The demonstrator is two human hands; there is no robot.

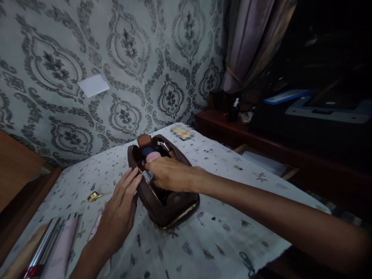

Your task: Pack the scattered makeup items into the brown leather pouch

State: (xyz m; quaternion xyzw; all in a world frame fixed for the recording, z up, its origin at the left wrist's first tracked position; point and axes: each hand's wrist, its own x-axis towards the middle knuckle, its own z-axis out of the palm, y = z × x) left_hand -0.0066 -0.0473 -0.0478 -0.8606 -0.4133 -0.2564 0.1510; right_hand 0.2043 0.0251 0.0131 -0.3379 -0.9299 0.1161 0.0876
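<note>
Dark-brown leather-look zip bag (172, 207), unzipped: left hand (123, 195), fingers extended, touching its left rim; right hand (164, 170) inside, hold hidden, cannot tell; pink rounded item (153, 156) beside that hand.

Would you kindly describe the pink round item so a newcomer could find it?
On the white cloth is an open brown bag. Inside, beside the right hand, sits the round item; its pale pink sets it apart from the dark blue thing behind.
</note>
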